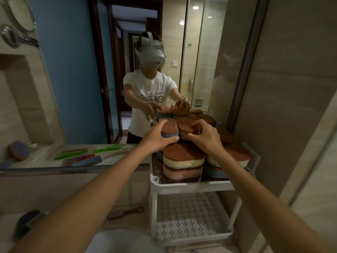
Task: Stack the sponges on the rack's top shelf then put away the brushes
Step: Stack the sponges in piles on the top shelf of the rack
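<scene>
2 hands [156, 137] [204, 137] grip 2 sponges [169, 129] [186, 129]; approx 5 below.

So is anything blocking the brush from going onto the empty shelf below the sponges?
Nothing visible does. The brush lies on the counter left of the rack, and the lower shelf is bare and open in front. Both hands are up on the sponges.

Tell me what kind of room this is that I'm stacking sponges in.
Most likely a bathroom. A large wall mirror runs along a tiled counter, a round shaving mirror is mounted on the wall, and a glass shower door shows in the reflection. Both hands are on sponges on the white rack.
</scene>
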